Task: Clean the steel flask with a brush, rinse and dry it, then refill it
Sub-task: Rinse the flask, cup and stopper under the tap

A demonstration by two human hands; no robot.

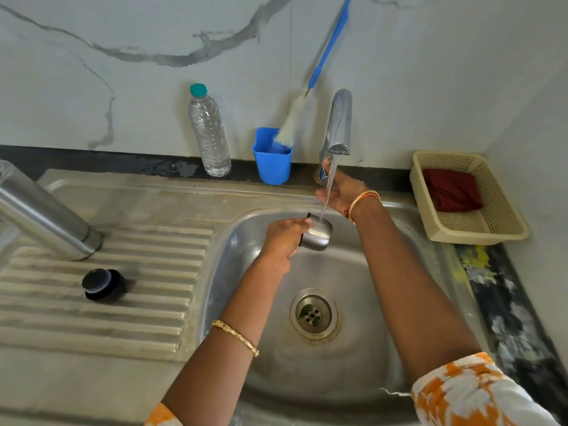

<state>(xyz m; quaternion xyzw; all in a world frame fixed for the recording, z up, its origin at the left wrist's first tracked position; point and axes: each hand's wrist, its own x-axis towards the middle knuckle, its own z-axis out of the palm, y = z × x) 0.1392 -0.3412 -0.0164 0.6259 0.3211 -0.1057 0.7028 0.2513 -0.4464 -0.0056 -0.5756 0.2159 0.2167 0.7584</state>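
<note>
Centrally, left hand [284,238] gripping cup [318,235], basin [368,348] roomy

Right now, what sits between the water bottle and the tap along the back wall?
Head view: a blue holder with the bottle brush leaning in it, between bottle and tap.

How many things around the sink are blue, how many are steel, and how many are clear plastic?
Blue: 2, the cup and the brush handle.
Steel: 3, the flask, the small cap gripped by the left hand, the tap.
Clear plastic: 1, the bottle.
Total: 6.

left hand [284,238] fingers curled in a grip, right hand [339,192] reaching forward, both arms extended
</note>
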